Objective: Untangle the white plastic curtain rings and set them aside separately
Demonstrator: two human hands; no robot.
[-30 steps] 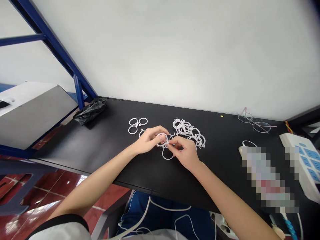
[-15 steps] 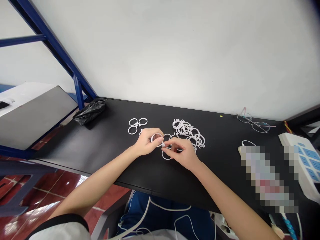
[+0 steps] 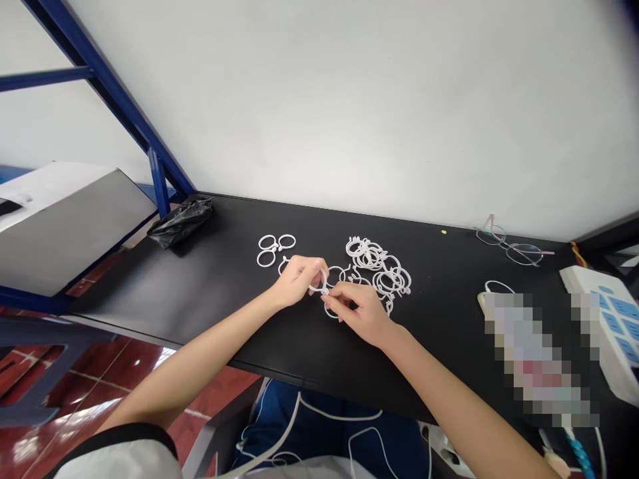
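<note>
A white plastic ring [image 3: 316, 289] with a small eyelet is held between my two hands above the black table. My left hand [image 3: 298, 279] is closed on its left side, thumb over the rim. At the eyelet on its lower right, my right hand [image 3: 360, 309] pinches with thumb and forefinger. Several similar white rings [image 3: 379, 263] lie in a tangled heap beyond my right hand, and a few are partly hidden under it. Beyond my left hand, a small group of rings [image 3: 266, 258] lies spread flat, one partly covered by that hand.
A crumpled black plastic bag [image 3: 182, 223] lies at the table's far left corner. Eyeglasses [image 3: 519, 253], a blurred-out phone-like object [image 3: 536, 359] with a cable, and a white power strip [image 3: 604, 326] are on the right. A blue metal frame [image 3: 114, 106] rises at left.
The ring has turned in my hands, and my left thumb has shifted up along its rim. My right fingers have closed nearer to the eyelet.
</note>
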